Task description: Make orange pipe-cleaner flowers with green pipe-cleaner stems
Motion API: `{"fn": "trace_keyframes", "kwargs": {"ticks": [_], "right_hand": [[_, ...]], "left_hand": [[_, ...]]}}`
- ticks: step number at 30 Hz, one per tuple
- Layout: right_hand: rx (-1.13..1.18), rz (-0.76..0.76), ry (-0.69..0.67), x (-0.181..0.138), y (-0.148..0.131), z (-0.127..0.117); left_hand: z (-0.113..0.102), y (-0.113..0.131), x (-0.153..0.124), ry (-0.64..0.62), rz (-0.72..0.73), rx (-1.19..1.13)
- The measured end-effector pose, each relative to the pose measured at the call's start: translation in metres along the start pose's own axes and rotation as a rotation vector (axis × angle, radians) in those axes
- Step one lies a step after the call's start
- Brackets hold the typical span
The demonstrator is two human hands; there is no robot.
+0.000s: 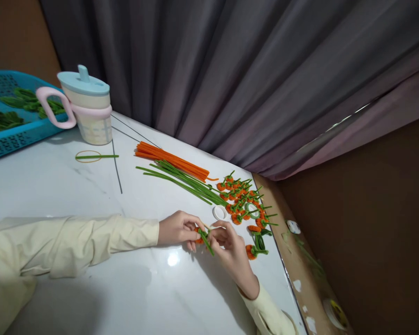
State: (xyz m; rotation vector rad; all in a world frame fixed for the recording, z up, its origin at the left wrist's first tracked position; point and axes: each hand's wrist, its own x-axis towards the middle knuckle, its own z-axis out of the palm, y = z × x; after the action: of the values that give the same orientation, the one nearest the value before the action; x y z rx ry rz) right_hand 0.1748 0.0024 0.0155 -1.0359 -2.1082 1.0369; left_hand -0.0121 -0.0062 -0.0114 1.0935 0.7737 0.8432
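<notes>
My left hand [177, 229] and my right hand [232, 249] meet over the white table [91, 288], both pinched on one small orange pipe-cleaner piece with a green stem [204, 237]. The stem sticks out downward between my fingers. Just beyond my hands lies a pile of finished orange pieces with green stems [242, 197]. Two more of them [254, 251] lie beside my right hand. Straight orange pipe cleaners [171, 160] and green pipe cleaners [181, 179] lie in bundles further back.
A white tape ring [219, 212] and a green one [252, 210] sit by the pile. A lidded cup with a pink handle [87, 109] and a blue basket of green pieces [10, 111] stand at the back left. A grey curtain hangs behind; the table's edge runs along the right.
</notes>
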Motion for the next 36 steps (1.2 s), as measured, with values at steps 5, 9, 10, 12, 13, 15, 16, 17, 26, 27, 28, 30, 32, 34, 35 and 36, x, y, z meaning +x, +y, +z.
{"fn": "trace_keyframes", "kwargs": {"ticks": [5, 9, 10, 12, 13, 15, 16, 17, 26, 27, 28, 30, 32, 34, 35, 36], "right_hand": [[-0.238, -0.174, -0.115, 0.003, -0.004, -0.009], [-0.301, -0.228, -0.221, 0.004, -0.008, -0.019], [-0.301, -0.221, -0.266, 0.004, -0.009, -0.022], [-0.294, -0.220, -0.354, 0.004, -0.010, -0.027], [-0.294, -0.237, -0.382, 0.004, -0.009, -0.029], [-0.319, -0.305, -0.396, 0.002, -0.006, -0.030], [-0.344, -0.349, -0.376, 0.001, -0.003, -0.030], [-0.377, -0.395, -0.343, 0.000, -0.001, -0.028], [-0.775, -0.850, -0.038, -0.012, 0.011, -0.020], [-0.796, -0.889, -0.034, -0.013, 0.012, -0.019], [-0.792, -0.895, -0.021, -0.015, 0.013, -0.018], [-0.694, -0.782, 0.024, -0.017, 0.013, -0.013], [-0.447, -0.492, 0.063, -0.019, 0.010, -0.007], [-0.052, -0.049, 0.033, -0.017, 0.004, -0.003], [0.187, 0.182, -0.007, -0.014, 0.000, -0.003], [0.408, 0.383, -0.048, -0.012, -0.003, -0.002]], "left_hand": [[0.001, 0.001, 0.000, -0.019, -0.027, 0.005], [0.001, 0.001, 0.000, -0.037, -0.022, -0.032], [0.001, 0.001, 0.000, -0.039, -0.025, -0.042], [0.000, 0.001, 0.001, -0.043, -0.036, -0.064], [0.000, 0.002, 0.001, -0.047, -0.045, -0.076], [0.000, 0.003, 0.002, -0.062, -0.069, -0.105], [0.000, 0.004, 0.002, -0.070, -0.083, -0.118], [0.000, 0.005, 0.003, -0.077, -0.098, -0.131], [-0.003, 0.010, 0.007, -0.028, -0.177, -0.273], [-0.003, 0.010, 0.006, -0.023, -0.180, -0.275], [-0.002, 0.010, 0.006, -0.021, -0.182, -0.275], [-0.002, 0.010, 0.006, -0.015, -0.183, -0.276], [-0.002, 0.009, 0.005, 0.001, -0.170, -0.270], [-0.002, 0.009, 0.005, 0.006, -0.143, -0.254], [-0.002, 0.009, 0.004, 0.005, -0.124, -0.245], [-0.001, 0.009, 0.004, 0.001, -0.106, -0.233]]}}
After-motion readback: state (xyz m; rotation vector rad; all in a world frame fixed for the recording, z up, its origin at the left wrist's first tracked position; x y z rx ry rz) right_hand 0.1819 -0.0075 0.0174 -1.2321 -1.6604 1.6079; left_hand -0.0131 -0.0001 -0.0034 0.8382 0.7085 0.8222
